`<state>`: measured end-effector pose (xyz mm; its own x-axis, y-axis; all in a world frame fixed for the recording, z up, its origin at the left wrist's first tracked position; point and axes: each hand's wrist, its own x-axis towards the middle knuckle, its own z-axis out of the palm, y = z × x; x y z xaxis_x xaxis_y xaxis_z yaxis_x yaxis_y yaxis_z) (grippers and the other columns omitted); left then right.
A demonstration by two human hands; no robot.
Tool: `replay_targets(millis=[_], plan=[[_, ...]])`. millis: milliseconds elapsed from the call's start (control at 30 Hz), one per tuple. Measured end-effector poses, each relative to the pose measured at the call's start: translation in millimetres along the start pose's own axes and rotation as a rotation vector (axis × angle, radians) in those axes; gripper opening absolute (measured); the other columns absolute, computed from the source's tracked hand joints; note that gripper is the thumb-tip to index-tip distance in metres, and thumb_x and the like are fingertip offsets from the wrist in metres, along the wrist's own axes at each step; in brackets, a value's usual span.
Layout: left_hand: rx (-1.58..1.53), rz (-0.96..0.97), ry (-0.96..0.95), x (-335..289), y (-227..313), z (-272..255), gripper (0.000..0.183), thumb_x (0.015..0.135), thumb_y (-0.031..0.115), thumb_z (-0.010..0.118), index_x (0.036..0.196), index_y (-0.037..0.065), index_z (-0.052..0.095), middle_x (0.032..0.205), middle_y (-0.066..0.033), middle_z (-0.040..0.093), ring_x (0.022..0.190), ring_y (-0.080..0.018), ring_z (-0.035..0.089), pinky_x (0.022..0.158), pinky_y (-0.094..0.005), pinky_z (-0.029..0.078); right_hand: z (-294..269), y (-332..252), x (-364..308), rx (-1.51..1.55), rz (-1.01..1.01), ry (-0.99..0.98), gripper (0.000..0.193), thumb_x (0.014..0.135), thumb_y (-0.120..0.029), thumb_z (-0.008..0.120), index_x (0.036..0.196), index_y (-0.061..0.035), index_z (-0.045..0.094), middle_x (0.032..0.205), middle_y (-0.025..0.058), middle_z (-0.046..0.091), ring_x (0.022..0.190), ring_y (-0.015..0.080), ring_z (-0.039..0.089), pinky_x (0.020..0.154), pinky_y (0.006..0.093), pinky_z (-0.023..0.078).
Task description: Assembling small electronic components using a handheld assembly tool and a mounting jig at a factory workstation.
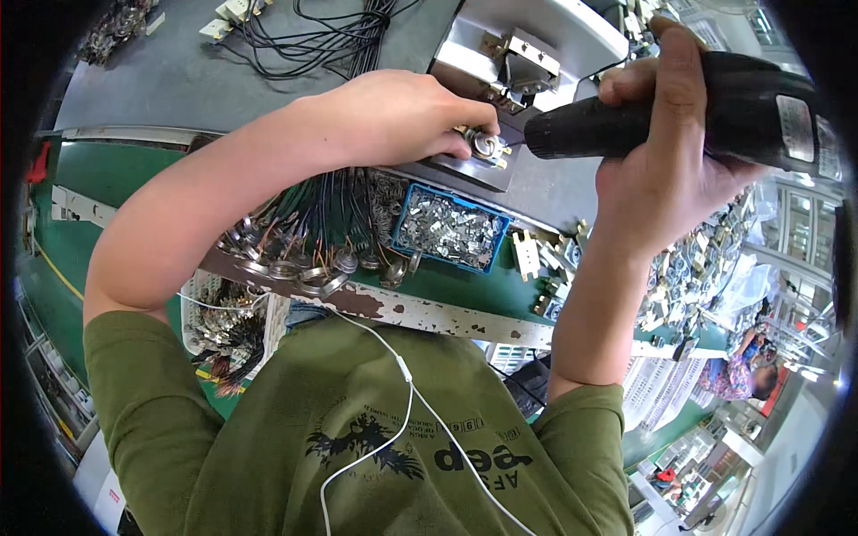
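My left hand [393, 116] reaches across the bench and pinches a small round metal part with brass tabs [488, 147] between thumb and fingers. The part rests on a dark metal block [478, 171]. In my right hand [661, 174] is a black electric screwdriver [572, 128], held sideways with the fingers wrapped round its body. Its nose points left at the part, and the thin bit ends close beside it; whether they touch I cannot tell. Just behind stands a metal fixture with a bracket [527, 67].
Near the block sits a blue tray [496, 255] of small metal pieces. Round metal parts on dark wires [313, 268] hang along the bench's worn front edge [429, 313]. Black cables [313, 40] lie at the back, and many brass-tabbed parts [688, 277] are heaped to the right.
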<state>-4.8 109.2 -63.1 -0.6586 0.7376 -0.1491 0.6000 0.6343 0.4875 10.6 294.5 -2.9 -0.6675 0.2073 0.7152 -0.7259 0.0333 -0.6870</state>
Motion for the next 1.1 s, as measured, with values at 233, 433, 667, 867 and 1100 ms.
replay_targets(millis=[233,433,667,867,1100], plan=[[-0.003,-0.006,-0.030,1,2,0,0.032,0.095,0.033,0.065,0.124,0.021,0.062,0.099,-0.0094,0.073,0.094,-0.0323,0.071,0.082,-0.0459,0.055,-5,4,-6,-0.066,0.065,-0.047,0.027,0.086,0.004,0.074,0.105,0.0039,0.055,0.064,0.0135,0.065,0.049,0.0187,0.062,0.048,0.0324,0.053],[0.052,0.075,0.091,-1,-7,14,0.033,0.094,0.032,0.066,0.126,0.026,0.059,0.086,-0.0116,0.071,0.085,-0.0352,0.069,0.073,-0.0483,0.053,5,3,-14,0.034,0.012,-0.057,0.028,0.084,0.009,0.073,0.102,0.0051,0.052,0.069,0.0148,0.067,0.050,0.0191,0.063,0.048,0.0303,0.054],[0.083,0.042,0.043,0,3,5,0.031,0.095,0.032,0.064,0.124,0.023,0.060,0.095,-0.0105,0.072,0.091,-0.0316,0.071,0.077,-0.0452,0.055,11,-13,-26,-0.344,0.105,-0.036,0.019,0.091,0.000,0.071,0.106,0.0001,0.059,0.075,0.0070,0.063,0.052,0.0126,0.059,0.046,0.0245,0.046],[0.141,0.030,0.053,-1,2,8,0.033,0.092,0.028,0.066,0.124,0.023,0.059,0.092,-0.0098,0.073,0.087,-0.0288,0.072,0.075,-0.0441,0.056,12,-10,-31,-0.316,0.132,-0.036,0.019,0.092,0.002,0.069,0.108,0.0004,0.058,0.077,0.0072,0.064,0.053,0.0122,0.059,0.047,0.0242,0.047],[0.093,-0.033,-0.252,-1,19,-22,0.033,0.099,0.023,0.057,0.130,0.011,0.054,0.103,-0.0144,0.068,0.091,-0.0356,0.069,0.076,-0.0452,0.054,16,-10,-37,-0.381,0.086,-0.032,0.036,0.091,0.004,0.067,0.124,-0.0001,0.052,0.091,0.0125,0.069,0.059,0.0125,0.061,0.051,0.0236,0.049]])
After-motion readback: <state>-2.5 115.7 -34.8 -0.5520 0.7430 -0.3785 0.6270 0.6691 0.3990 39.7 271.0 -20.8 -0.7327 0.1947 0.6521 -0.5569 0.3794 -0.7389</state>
